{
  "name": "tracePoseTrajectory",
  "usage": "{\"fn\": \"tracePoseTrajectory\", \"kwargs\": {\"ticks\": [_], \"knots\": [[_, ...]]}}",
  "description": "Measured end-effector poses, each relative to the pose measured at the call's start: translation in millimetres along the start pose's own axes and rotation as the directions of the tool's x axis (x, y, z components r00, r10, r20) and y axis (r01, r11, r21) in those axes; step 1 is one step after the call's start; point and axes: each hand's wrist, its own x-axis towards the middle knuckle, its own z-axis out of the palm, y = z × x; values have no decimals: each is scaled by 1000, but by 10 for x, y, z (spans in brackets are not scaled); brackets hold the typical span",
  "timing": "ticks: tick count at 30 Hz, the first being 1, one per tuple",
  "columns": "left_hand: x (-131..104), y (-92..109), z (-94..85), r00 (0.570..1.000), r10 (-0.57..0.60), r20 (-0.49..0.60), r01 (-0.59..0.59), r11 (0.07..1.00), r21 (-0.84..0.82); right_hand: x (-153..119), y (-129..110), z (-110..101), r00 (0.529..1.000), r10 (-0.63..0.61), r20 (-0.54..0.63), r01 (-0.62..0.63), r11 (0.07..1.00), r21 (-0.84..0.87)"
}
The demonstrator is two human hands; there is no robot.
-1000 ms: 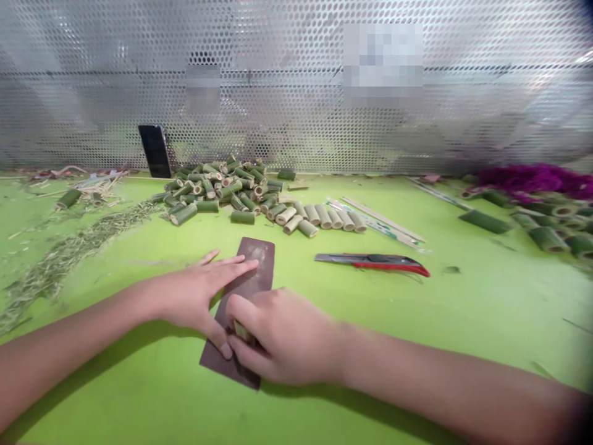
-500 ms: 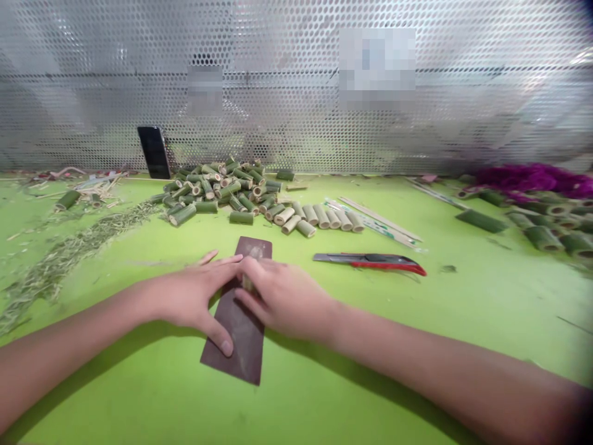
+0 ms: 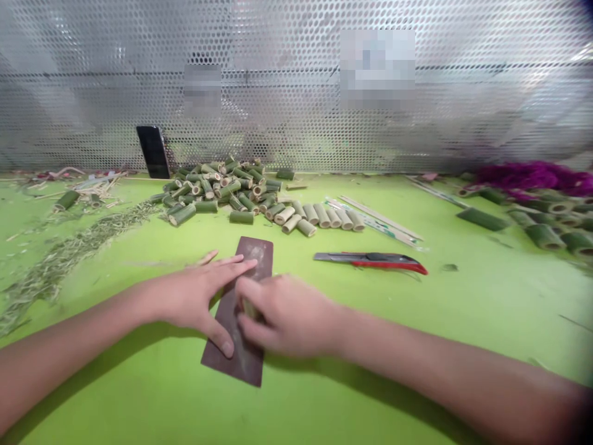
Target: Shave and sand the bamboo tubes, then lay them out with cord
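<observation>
L hand [image 3: 197,296] spread wide, gripping nothing, fingers & thumb on sandpaper strip [image 3: 241,357], flat on table [image 3: 148,389]. R hand [image 3: 290,315] curled tight w/ thumb & fingers round small bamboo pc [image 3: 252,312], mostly hidden, on/just over strip; contact unclear. Approx. ten pale, skinned pcs [image 3: 322,216] lie beyond; big green pile [image 3: 227,185] has skin on, so prob. only a small part done, most left. Cutter [image 3: 370,261] lies apart, to R.
</observation>
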Motion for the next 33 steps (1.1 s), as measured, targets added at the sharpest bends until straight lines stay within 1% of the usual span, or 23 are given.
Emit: {"fn": "tracePoseTrajectory", "kwargs": {"ticks": [1,2,3,4,6,7,8,9,10,11,12,13,14,15,16,17,19,23,26,29,33], "knots": [[1,0,0,1000,0,-4,0,1000,-4,8,10,-1,997,63,-46,-65,997,-31],[3,1,0,1000,1,-8,-1,1000,-8,13,12,2,990,96,-103,-101,994,-46],[5,4,-1,1000,1,-7,-1,1000,-11,12,3,9,986,83,-145,-91,995,-44],[6,9,-2,1000,0,-5,0,1000,-11,4,-16,19,988,32,-153,-37,999,-29],[4,23,-7,1000,-10,8,10,1000,-8,-29,-61,31,991,-105,-84,107,994,27],[2,30,-11,1000,-13,14,13,1000,-7,-47,-72,27,990,-139,-35,141,988,63],[0,36,-13,1000,-14,17,14,1000,-3,-59,-63,13,992,-126,1,125,986,114],[-2,38,-16,1000,-14,16,14,1000,1,-62,-31,-10,997,-71,9,68,978,197],[-4,37,-16,1000,-12,13,12,1000,3,-53,22,-38,1000,14,-8,-11,946,323],[-5,31,-16,1000,-10,9,10,1000,5,-33,91,-68,993,115,-36,-83,870,486],[-5,22,-14,1000,-5,4,5,1000,5,-4,168,-95,974,217,-60,-126,745,656],[-4,11,-10,1000,2,-2,-2,1000,4,29,243,-115,951,303,-66,-132,587,799],[-2,0,-7,1000,8,-8,-8,1000,0,62,309,-127,931,362,-48,-119,425,897],[-1,-11,-3,1000,14,-13,-14,1000,-5,90,358,-131,917,398,-15,-108,286,952],[1,-19,-1,1000,19,-17,-19,1000,-10,111,390,-127,908,418,22,-106,181,978],[3,-25,1,1000,23,-20,-23,1000,-13,123,405,-119,899,434,52,-110,109,988],[6,-29,1,999,33,-21,-34,999,-18,125,400,-98,885,456,99,-127,32,991],[18,-37,7,998,52,-27,-53,998,-26,100,366,-87,862,488,137,-138,-36,990],[28,-54,21,998,62,-33,-63,997,-36,97,369,-102,850,505,151,-137,-65,988],[35,-69,32,997,68,-31,-69,997,-35,103,381,-109,854,500,146,-146,-40,988],[45,-78,39,996,77,-35,-78,996,-37,112,395,-79,890,438,127,-154,26,988]]}}
